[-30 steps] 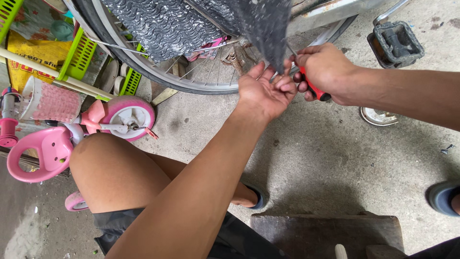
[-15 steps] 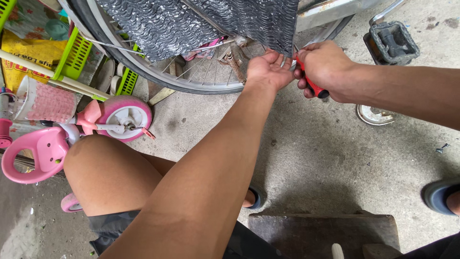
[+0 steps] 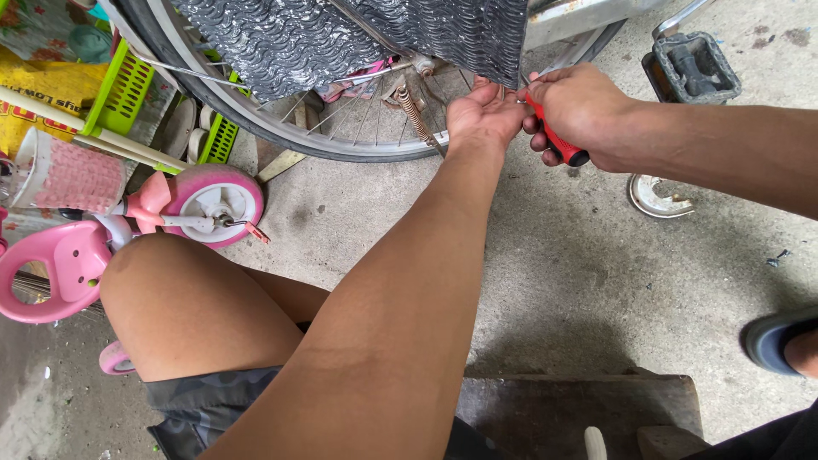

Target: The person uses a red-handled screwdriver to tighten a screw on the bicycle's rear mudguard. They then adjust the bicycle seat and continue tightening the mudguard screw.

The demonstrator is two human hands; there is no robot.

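Note:
A bicycle wheel (image 3: pixel 281 128) with spokes stands at the top, half covered by a grey textured sheet (image 3: pixel 341 34). My left hand (image 3: pixel 484 109) reaches palm up under the sheet's lower edge, fingers curled by the spokes and a rusty spring (image 3: pixel 415 115). My right hand (image 3: pixel 575 111) is closed around a red-handled tool (image 3: pixel 558 140), whose tip is hidden under the sheet beside my left fingers. I cannot tell whether my left hand holds anything.
A bicycle pedal (image 3: pixel 690 64) lies at the upper right, a metal ring (image 3: pixel 654 198) below it. A pink toy tricycle (image 3: pixel 128 230) and green baskets (image 3: pixel 123 89) stand at the left. My bare knee (image 3: pixel 196 307) and a wooden block (image 3: pixel 579 409) are near; a sandalled foot (image 3: pixel 784 341) at right.
My left hand has moved up and turned under the sheet's edge. My right hand with the red tool has stayed close beside it.

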